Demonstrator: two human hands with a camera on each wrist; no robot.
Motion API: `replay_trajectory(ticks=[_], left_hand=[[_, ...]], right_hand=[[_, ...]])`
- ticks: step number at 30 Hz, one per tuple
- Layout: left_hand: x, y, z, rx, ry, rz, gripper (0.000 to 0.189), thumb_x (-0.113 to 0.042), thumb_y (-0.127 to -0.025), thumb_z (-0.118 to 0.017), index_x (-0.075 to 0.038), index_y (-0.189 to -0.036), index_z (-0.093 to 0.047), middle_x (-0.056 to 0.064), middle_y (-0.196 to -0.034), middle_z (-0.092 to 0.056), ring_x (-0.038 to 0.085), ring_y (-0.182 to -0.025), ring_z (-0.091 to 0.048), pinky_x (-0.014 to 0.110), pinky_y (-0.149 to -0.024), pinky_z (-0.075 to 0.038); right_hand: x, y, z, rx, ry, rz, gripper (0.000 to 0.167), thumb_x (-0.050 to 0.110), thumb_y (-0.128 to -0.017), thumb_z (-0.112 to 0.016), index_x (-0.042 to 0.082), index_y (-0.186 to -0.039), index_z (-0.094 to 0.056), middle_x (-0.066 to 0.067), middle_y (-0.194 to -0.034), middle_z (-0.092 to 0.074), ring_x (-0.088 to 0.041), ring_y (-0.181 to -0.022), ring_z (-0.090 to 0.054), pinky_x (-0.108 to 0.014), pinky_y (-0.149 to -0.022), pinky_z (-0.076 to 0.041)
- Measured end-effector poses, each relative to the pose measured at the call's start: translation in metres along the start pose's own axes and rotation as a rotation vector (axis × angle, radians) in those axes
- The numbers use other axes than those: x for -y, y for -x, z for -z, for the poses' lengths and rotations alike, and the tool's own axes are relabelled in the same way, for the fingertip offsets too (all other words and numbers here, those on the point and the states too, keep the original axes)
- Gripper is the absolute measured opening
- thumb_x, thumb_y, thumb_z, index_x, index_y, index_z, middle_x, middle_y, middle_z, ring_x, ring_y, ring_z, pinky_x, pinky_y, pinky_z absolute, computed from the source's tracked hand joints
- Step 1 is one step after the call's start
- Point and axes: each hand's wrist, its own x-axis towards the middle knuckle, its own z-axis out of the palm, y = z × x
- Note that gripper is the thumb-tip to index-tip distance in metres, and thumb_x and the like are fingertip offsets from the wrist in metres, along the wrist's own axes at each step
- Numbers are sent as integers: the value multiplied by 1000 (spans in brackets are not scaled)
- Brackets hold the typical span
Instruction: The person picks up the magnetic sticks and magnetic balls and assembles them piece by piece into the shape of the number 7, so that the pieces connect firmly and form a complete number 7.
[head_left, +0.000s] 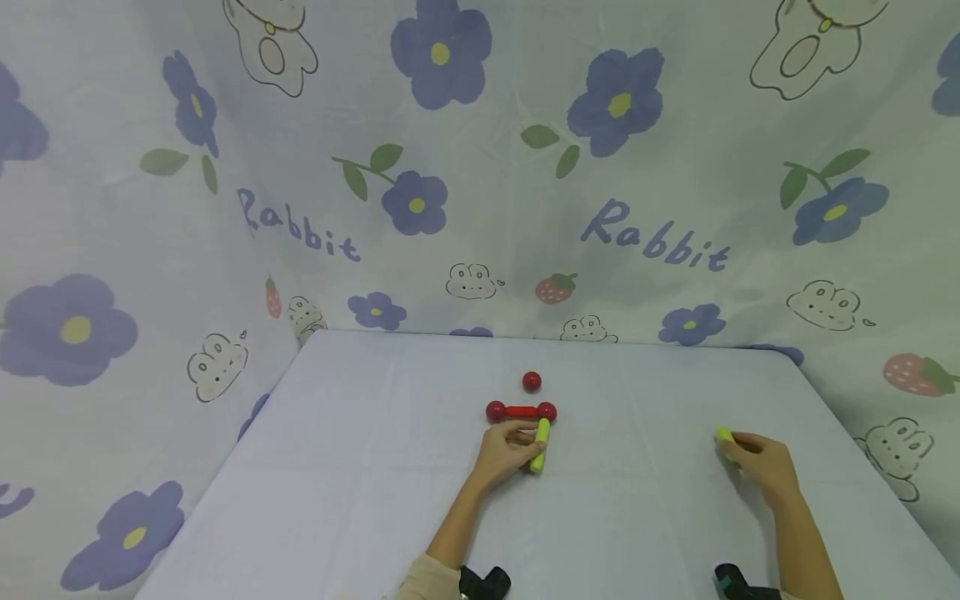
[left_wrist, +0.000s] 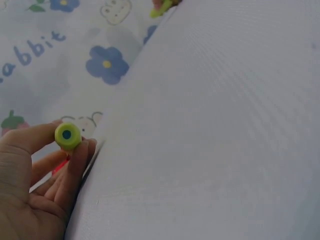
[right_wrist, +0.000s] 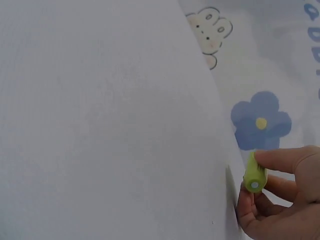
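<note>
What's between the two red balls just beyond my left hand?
In the head view, a red rod lies between the left red ball and the right red ball, apparently touching both.

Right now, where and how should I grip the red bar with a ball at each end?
Probably the slim middle of the red bar, between its end balls, pinching front to back from above: it lies crosswise, and the left hand with its yellow-green stick crowds the near side.
</note>
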Motion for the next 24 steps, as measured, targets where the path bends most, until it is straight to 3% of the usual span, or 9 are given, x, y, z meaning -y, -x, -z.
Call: replay_trajectory(ticks=[4, 7, 13, 17, 24], left_hand=[[-6, 3, 0, 7, -6, -5, 32, -9, -82, -70, 2, -112, -65, 17, -94, -69, 21, -73, -68, 28, -57, -56], [-19, 8, 2, 17, -11, -10, 33, -7, -82, -69, 6, -112, -63, 20, -95, -68, 23, -74, -69, 32, -59, -57], [-37, 16, 5, 26, -26, -6, 33, -7, -83, -69, 7, -112, -63, 21, -95, -67, 20, -75, -68, 31, -61, -57], [-38, 16, 5, 24, -18, -11, 33, -7, -83, -69, 7, -112, -63, 21, -94, -67, 20, -73, -68, 30, -59, -57], [-37, 15, 5, 23, -14, -14, 33, -7, -82, -69, 7, -111, -63, 21, -93, -67, 20, -73, -68, 32, -59, -57]], right_hand=[[4, 2, -2, 120, -117, -2, 70, 37, -97, -48, -18, -136, -31, -36, -139, -33, 4, -87, -49, -11, -70, -46], [8, 3, -7, 194, -209, -2, 70, 33, -97, -50, -20, -137, -27, -35, -139, -31, 13, -84, -46, -13, -75, -48], [17, 9, -19, 282, -323, 5, 68, 24, -96, -53, -22, -136, -22, -29, -136, -37, 11, -87, -50, -14, -79, -48], [22, 13, -27, 324, -381, 23, 68, 22, -96, -53, -23, -135, -21, -24, -131, -44, 8, -90, -54, -14, -82, -48], [27, 15, -37, 351, -489, 54, 66, 19, -95, -55, -23, -134, -23, -2, -111, -58, -2, -94, -60, -20, -86, -50]])
